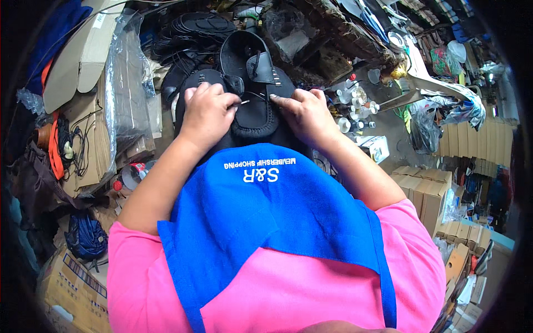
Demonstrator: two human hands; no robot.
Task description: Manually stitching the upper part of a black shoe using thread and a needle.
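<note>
A black moccasin-style shoe (255,114) lies over my lap, its stitched toe toward me and its heel opening (244,47) away from me. A black strap piece with lacing (261,69) sits across its upper. At the shoe's left side, my left hand (208,111) is closed in a pinch, with a thin pale needle-like piece (244,102) sticking out over the toe. My right hand (308,114) is closed at the shoe's right edge, index fingertip against it. Whatever its fingers hold is too small to make out. Dark material lies under the shoe.
Beyond the shoe is a pile of black shoe parts (200,28). Flattened cardboard (89,55) and clear plastic stand at left. Several small bottles (355,102) cluster at right, near a white container (377,149). Stacked cardboard boxes (425,188) stand farther right.
</note>
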